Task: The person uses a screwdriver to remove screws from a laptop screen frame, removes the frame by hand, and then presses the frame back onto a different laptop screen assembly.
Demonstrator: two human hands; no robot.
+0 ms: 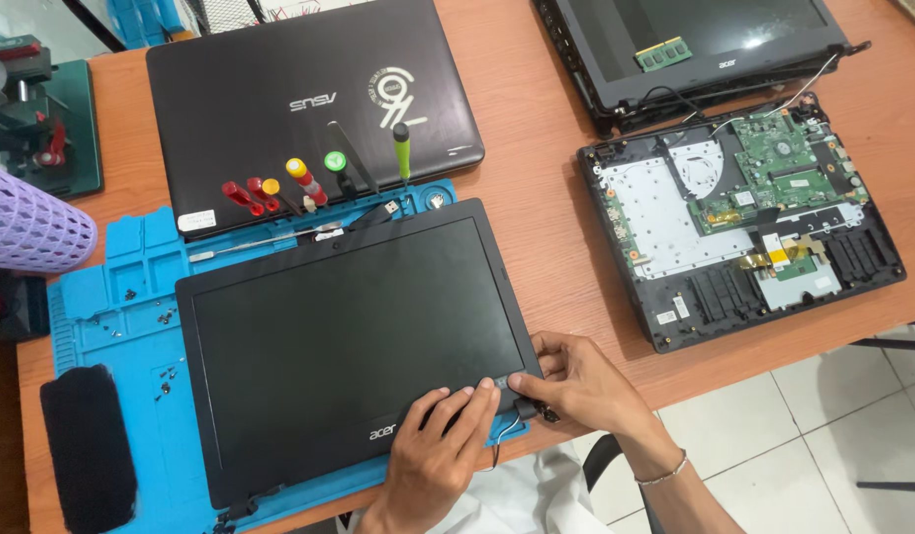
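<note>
A detached black laptop screen panel (pixel 349 336) lies face up on a blue silicone work mat (pixel 116 297). My left hand (pixel 438 445) rests on the panel's near bezel, fingers pressed flat toward the near right corner. My right hand (pixel 576 381) grips that same corner from the right, thumb and fingers on the bezel edge by the hinge (pixel 529 407). A thin cable (pixel 507 430) trails from the hinge off the table edge. Both hands touch the panel; neither lifts it.
A closed black laptop (pixel 309 99) lies behind the mat, with several screwdrivers (pixel 309 183) standing along the mat's far edge. An opened laptop base (pixel 744 213) with a green circuit board lies at right, another screen panel (pixel 715 44) behind it. A purple mesh object (pixel 27 222) and a black pad (pixel 87 445) sit at left.
</note>
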